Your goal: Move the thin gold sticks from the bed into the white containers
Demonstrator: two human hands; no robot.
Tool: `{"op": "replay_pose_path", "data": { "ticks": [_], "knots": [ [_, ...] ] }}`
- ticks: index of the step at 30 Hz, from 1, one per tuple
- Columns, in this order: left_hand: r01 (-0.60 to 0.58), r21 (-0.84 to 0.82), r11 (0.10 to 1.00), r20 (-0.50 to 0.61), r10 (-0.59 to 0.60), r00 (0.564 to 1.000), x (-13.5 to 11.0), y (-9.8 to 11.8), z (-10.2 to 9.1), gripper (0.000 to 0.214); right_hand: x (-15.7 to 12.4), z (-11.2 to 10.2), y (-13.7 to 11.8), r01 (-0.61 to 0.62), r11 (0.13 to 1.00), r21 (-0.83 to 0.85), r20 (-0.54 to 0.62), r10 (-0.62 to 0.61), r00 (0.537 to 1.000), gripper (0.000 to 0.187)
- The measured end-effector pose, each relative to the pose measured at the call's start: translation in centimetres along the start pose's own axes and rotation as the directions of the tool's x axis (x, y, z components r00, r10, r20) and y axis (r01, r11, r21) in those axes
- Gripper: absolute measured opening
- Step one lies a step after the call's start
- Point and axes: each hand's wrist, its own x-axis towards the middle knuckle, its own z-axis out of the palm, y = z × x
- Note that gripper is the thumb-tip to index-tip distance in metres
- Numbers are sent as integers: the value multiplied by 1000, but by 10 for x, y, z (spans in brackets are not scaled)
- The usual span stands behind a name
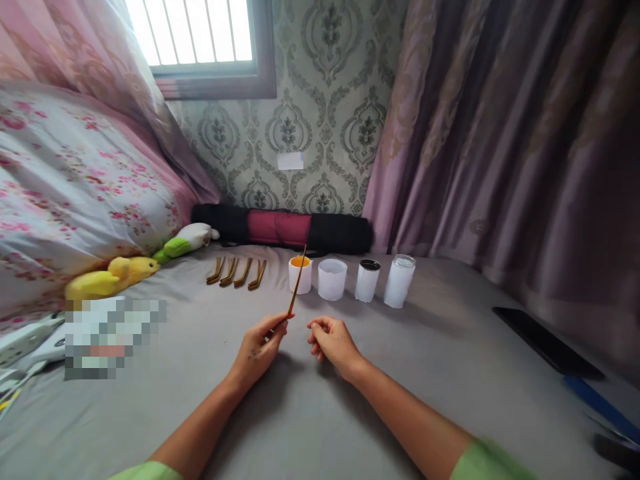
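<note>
My left hand [263, 348] pinches the lower end of a thin brown stick [299, 283], which points up and tilts slightly right. To its right, my right hand [334, 343] is closed with curled fingers; whatever they may hold is hidden. Beyond the hands stand a white-wrapped cup with orange-yellow content [300, 277], a wide white-wrapped cup [333, 280], a white-wrapped container with a dark top [367, 281] and a taller white-wrapped glass jar [399, 281]. The stick's upper part crosses in front of the orange-yellow cup. Several bent brown stick-like pieces [243, 273] lie left of the cups.
A black and maroon rolled bag [280, 228] lies along the wall. Plush toys [117, 277] and a white power strip [30, 340] are on the left. At right lie a black phone-like slab [547, 342] and a blue object [603, 407]. Grey cloth [280, 440] covers the surface.
</note>
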Motion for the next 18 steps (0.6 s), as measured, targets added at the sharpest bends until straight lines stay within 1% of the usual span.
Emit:
{"op": "replay_pose_path", "data": {
  "ticks": [3, 7, 12, 18],
  "knots": [
    [-3, 65, 998, 40, 1, 999, -2, 3, 0, 33, 5, -14, -8, -8, 999, 37, 1, 8, 1000, 16],
    [-42, 153, 987, 77, 31, 997, -4, 6, 0, 34, 11, -23, -14, 3, 994, 110, 17, -5, 1000, 18],
    [-68, 211, 975, 87, 51, 995, -4, 8, 1, 33, 14, -21, -7, 2, 984, 179, 67, -15, 998, 22],
    [-78, 225, 971, 99, 57, 993, -3, 11, 1, 33, 15, -12, 0, -11, 981, 192, 126, -14, 992, 24]
  ]
}}
